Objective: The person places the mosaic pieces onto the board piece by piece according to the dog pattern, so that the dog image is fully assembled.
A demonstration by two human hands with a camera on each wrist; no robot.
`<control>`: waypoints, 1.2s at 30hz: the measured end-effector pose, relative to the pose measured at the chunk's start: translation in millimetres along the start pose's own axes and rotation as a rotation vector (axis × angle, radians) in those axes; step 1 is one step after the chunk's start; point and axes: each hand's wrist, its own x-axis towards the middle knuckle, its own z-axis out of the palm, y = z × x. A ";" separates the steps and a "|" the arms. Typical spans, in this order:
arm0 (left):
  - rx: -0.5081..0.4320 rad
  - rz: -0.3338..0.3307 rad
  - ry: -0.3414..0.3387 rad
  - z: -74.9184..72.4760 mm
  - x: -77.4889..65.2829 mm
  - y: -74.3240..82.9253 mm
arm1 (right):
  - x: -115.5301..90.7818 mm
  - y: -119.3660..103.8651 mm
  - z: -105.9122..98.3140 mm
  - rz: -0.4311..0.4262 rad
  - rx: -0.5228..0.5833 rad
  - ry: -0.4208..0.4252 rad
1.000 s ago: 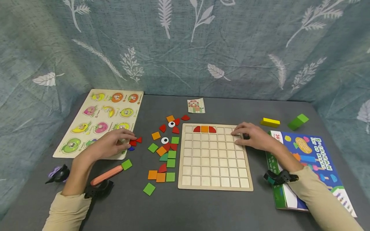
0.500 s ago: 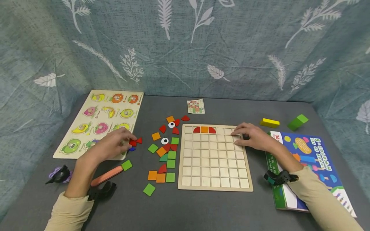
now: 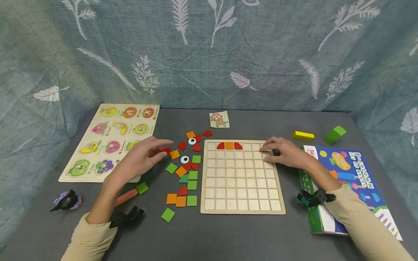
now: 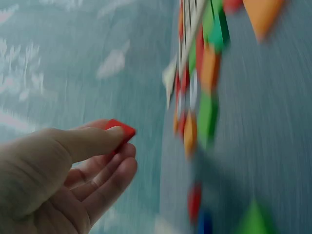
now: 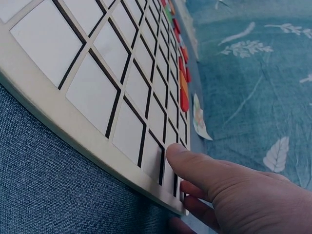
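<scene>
Leaf-patterned teal cloth (image 3: 196,79) hangs behind the dark bench (image 3: 254,235); my left grip (image 3: 138,159) pinches a flat red piece (image 4: 122,129), left of the square pale-wood grid board (image 3: 241,174). My right grip (image 3: 284,154), thumb and fingers apart, touches its right side.

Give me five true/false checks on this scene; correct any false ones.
1. The left hand pinches a red piece. True.
2. The right hand is over the fruit puzzle. False: the right hand is at the grid board, near its far right corner.
3. The board's far row holds an orange square between two red quarter-circles. True.
4. The picture card lies on the board. False: the picture card lies beyond it.
5. The yellow block is left of the green block. True.
</scene>
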 end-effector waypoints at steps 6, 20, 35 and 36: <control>-0.142 0.036 -0.024 36.6 29.3 32.7 | -0.7 1.9 -0.7 -0.009 -0.011 0.002; -0.067 0.063 -0.120 73.2 68.8 43.2 | 0.2 0.3 -1.0 0.009 0.008 -0.009; 0.033 0.046 -0.203 82.6 75.3 52.9 | -0.5 0.1 -1.9 0.004 -0.005 -0.005; 0.040 0.043 -0.202 83.0 74.5 54.1 | -0.5 0.3 -1.6 0.003 -0.003 -0.004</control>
